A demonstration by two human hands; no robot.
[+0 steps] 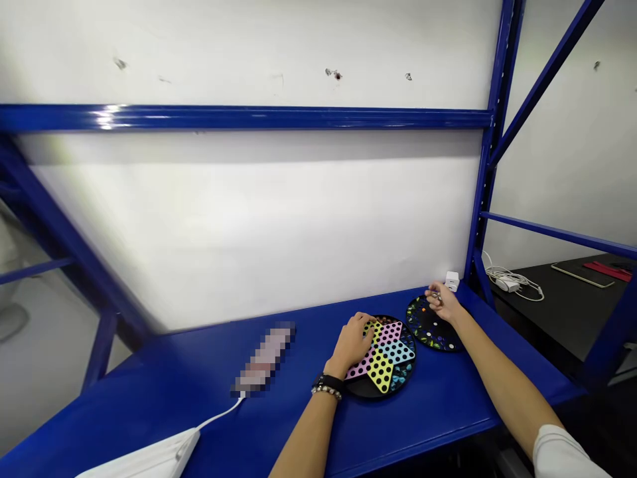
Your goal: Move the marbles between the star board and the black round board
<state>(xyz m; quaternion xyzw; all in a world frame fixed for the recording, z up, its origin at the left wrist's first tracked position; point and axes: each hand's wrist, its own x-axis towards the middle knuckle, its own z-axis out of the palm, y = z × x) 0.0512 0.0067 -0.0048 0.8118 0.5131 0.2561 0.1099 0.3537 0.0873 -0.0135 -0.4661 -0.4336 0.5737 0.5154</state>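
A round black board with a star of yellow, pink and blue sections full of holes point(381, 356) lies on the blue table. My left hand point(353, 340) rests on its upper left part, fingers spread over the star. Colourful marbles show at the board's rim. To the right is a second round black tray point(432, 330) with dark, green and white marbles and one orange piece. Over its upper edge is my right hand point(440, 301), fingers curled together; what they hold, if anything, is too small to name.
A pixelated flat object point(265, 358) with a white cable lies left on the blue table point(199, 372), near a white device point(149, 456). A white plug block point(452, 281) stands behind the tray. Blue frame posts point(480, 199) rise at the right, beside a black table point(557, 305).
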